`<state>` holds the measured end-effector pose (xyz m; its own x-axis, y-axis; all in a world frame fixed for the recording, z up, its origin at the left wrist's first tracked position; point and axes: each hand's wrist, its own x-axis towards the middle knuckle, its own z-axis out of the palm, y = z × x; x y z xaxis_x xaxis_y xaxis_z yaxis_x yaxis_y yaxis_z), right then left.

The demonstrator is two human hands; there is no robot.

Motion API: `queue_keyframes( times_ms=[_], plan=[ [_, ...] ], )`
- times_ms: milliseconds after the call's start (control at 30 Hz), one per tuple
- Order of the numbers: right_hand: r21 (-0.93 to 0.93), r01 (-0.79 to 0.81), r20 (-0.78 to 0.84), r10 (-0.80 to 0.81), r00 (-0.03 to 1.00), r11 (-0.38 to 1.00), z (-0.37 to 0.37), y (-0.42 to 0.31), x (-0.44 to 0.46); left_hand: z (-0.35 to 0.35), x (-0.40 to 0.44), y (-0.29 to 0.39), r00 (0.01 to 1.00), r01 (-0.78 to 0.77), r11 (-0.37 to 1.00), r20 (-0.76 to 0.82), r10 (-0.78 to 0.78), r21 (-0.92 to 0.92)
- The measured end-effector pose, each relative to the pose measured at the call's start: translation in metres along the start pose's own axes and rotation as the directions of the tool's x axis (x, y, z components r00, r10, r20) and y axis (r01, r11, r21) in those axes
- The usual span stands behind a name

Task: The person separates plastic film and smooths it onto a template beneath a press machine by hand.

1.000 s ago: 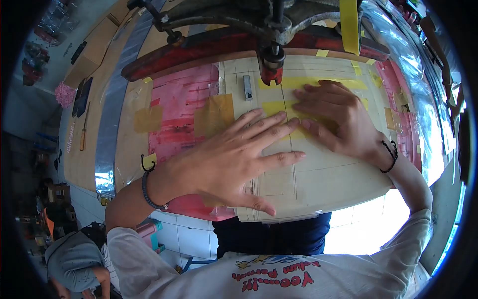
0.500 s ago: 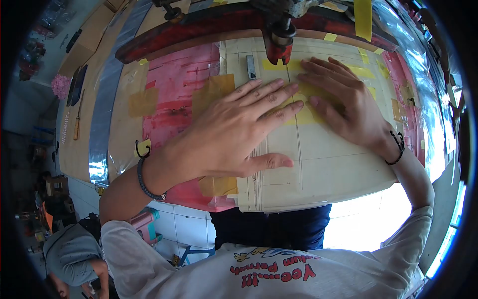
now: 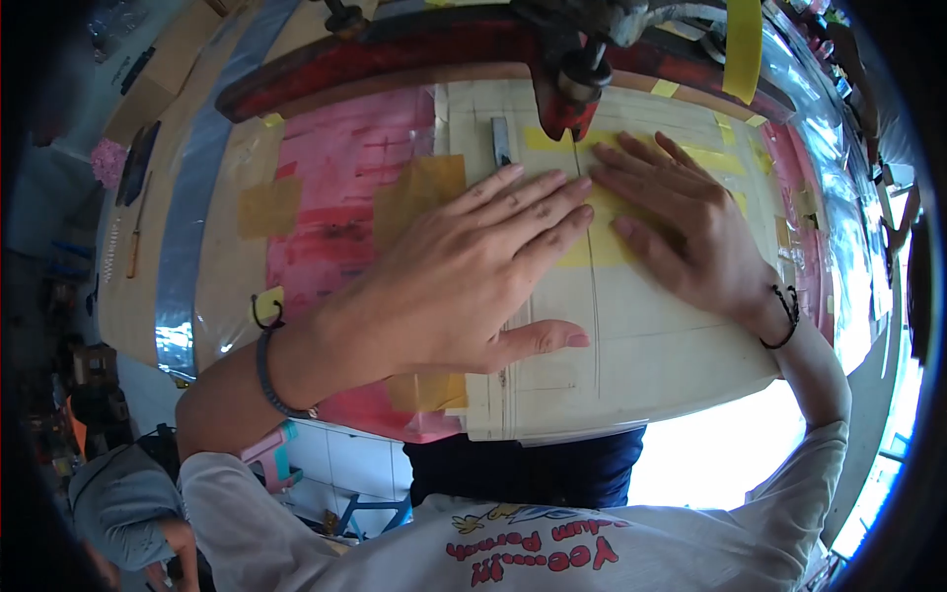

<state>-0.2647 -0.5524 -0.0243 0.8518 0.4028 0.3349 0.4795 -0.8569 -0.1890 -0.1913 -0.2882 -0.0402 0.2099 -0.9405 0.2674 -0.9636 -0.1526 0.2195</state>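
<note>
My left hand (image 3: 483, 252) lies flat on a cream sheet (image 3: 538, 405) marked with pencil lines, its thumb stretched out to the side. Beside it my right hand (image 3: 695, 227) also rests palm down, with fingers spread a little over strips of yellow tape (image 3: 604, 247). The fingertips of both hands come close together near a red pointed metal foot (image 3: 570, 113), which stands just beyond them. A small flat metal piece (image 3: 500, 138) lies on the sheet past my left fingertips. Neither hand grips anything visible.
A long red curved bar (image 3: 395, 69) crosses the far side. Left of the sheet are a red-stained surface (image 3: 330, 178) and brown tape (image 3: 268, 207). A wooden-handled tool (image 3: 133, 252) lies at far left. Another person (image 3: 128, 508) bends down at lower left.
The head view has shifted slightly, so the board's near edge sits lower. Both hands stay flat on the sheet, with little movement.
</note>
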Motion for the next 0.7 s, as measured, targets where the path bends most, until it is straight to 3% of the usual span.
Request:
queue_keyframes(
  times_ms=[200, 333, 700],
  plan=[
    [0.04, -0.029, 0.016, 0.028, 0.999, 0.999, 0.003, -0.001, -0.001, -0.003, -0.002, 0.007, 1.0, -0.006, 0.989, -0.026, 0.01, 0.149],
    [-0.008, 0.075, 0.012, -0.075, 0.997, 0.997, -0.001, 0.003, -0.002, -0.002, -0.005, 0.011, 0.998, 0.032, 0.995, -0.06, -0.027, 0.094],
    [0.062, 0.08, 0.0, -0.08, 0.997, 0.995, 0.0, 0.0, -0.002, 0.001, -0.003, 0.007, 0.995, 0.043, 0.992, -0.096, -0.031, 0.12]
  ],
)
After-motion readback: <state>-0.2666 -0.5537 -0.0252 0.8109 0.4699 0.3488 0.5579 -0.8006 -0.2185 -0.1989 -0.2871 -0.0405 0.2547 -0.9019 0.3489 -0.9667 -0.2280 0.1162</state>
